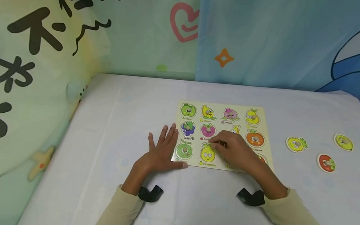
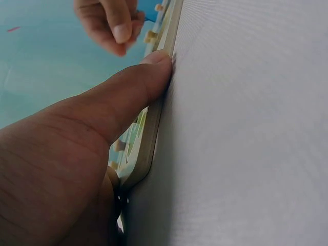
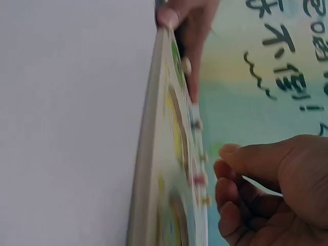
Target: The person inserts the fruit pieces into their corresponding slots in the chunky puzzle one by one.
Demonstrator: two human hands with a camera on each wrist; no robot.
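A pale yellow wooden fruit puzzle board (image 1: 196,163) lies flat on the white table, with knobbed pieces in its pictures. My left hand (image 1: 160,155) rests along its left side, fingers spread, thumb on the near edge. Over the lower middle of the board hovers my right hand (image 1: 234,150), near the strawberry piece (image 1: 208,130) and the pineapple picture (image 1: 207,154). In the right wrist view its fingers (image 3: 228,190) bend loosely, thumb beside the forefinger, apart from the board, with nothing seen between them. This hand hides part of the bottom row and some of the banana piece (image 1: 236,129).
To the right of the board lie three loose knobbed pieces: a pineapple piece (image 1: 296,144), a tomato piece (image 1: 326,163) and a lemon piece (image 1: 343,142). A printed cloth backdrop (image 1: 261,39) stands behind the white-covered table (image 1: 132,103) and along its left side.
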